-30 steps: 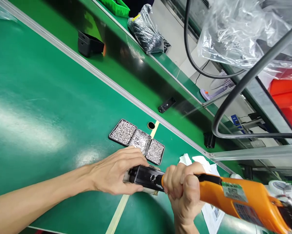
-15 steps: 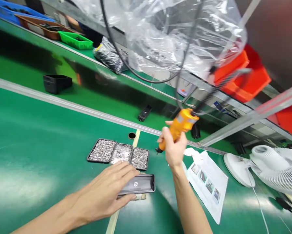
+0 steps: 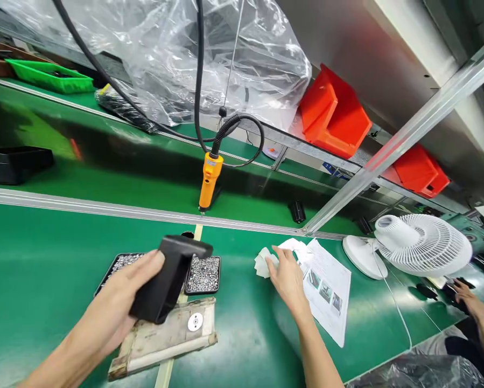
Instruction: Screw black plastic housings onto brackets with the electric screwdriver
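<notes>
Head view: your left hand (image 3: 118, 296) is clasping black housing (image 3: 156, 291), tilted, over worn fixture (image 3: 165, 335); right hand (image 3: 288, 278) is sitting at white slips (image 3: 261, 264), fingers apart, contact unclear. Likely you're fetching slip; next move probably calling for single-slip pinch.

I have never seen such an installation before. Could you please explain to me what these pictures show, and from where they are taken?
There is no robot here: a person works with two bare hands. The camera is worn on their head, looking forward and down.

The left hand holds a black, hollow casing. The right hand is at some white paper pieces; whether it touches them is hard to tell.

On the green table lie a worn, pale block, a small tray of tiny metal parts and a printed sheet. A white fan stands at right. An orange power tool hangs tip down near the back.
</notes>
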Demonstrator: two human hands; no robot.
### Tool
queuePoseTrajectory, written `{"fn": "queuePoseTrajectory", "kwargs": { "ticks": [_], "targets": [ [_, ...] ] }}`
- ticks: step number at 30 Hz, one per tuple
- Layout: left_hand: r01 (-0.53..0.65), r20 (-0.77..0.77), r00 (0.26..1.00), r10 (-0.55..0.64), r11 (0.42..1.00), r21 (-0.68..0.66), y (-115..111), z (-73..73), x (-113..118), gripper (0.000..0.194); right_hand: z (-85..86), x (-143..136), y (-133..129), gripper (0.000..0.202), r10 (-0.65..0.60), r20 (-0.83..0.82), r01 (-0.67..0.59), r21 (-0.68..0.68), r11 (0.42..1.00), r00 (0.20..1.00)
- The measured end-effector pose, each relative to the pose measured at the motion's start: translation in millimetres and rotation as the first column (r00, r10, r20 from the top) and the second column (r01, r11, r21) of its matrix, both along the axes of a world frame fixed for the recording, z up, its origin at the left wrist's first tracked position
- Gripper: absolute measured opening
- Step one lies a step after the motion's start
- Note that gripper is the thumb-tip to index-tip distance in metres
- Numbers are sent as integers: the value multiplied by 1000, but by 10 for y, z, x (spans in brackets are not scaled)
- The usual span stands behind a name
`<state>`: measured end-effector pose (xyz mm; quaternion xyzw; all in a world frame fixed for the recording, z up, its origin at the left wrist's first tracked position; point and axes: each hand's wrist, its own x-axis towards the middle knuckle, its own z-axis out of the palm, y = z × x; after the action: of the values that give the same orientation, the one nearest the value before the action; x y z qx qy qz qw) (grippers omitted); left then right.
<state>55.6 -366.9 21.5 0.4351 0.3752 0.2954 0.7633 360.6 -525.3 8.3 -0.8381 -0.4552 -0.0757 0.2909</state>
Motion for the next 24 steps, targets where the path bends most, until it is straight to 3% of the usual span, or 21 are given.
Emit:
{"fn": "queuePoseTrajectory", "kwargs": {
  "ticks": [2, 4, 7, 9, 13, 17, 20, 24],
  "targets": [
    [-52, 162, 983, 83, 981, -185, 68, 26, 8, 39, -173, 108, -142, 26, 5, 33, -4, -22, 1000, 999],
    [-37, 286, 950, 123, 957, -287, 90, 46, 22, 30, -255, 166, -177, 18, 52, 64, -51, -14, 999, 997],
    [-9, 347, 926, 149, 928, -374, 82, 43, 39, 31, -150, 58, -76, 21, 151, 110, -154, 24, 988, 982],
    [-4, 353, 922, 160, 914, -405, 66, 15, 41, 33, 41, -207, 45, 21, 257, 158, -267, 44, 963, 953],
    [-4, 358, 917, 176, 901, -433, 35, -47, 40, 37, 425, -1051, 364, 30, 509, 358, -553, 25, 833, 783],
    [31, 452, 866, 214, 879, -476, 19, -63, 35, 35, 539, -1704, 655, 38, 638, 345, -662, -60, 747, 689],
    [62, 504, 834, 223, 871, -488, 10, -65, 34, 35, 509, -1849, 778, 33, 682, 248, -704, 2, 710, 688],
    [10, 505, 820, 271, 874, -486, -6, -84, 60, 31, 458, -1809, 921, 21, 620, 265, -671, 199, 715, 739]
  ]
}}
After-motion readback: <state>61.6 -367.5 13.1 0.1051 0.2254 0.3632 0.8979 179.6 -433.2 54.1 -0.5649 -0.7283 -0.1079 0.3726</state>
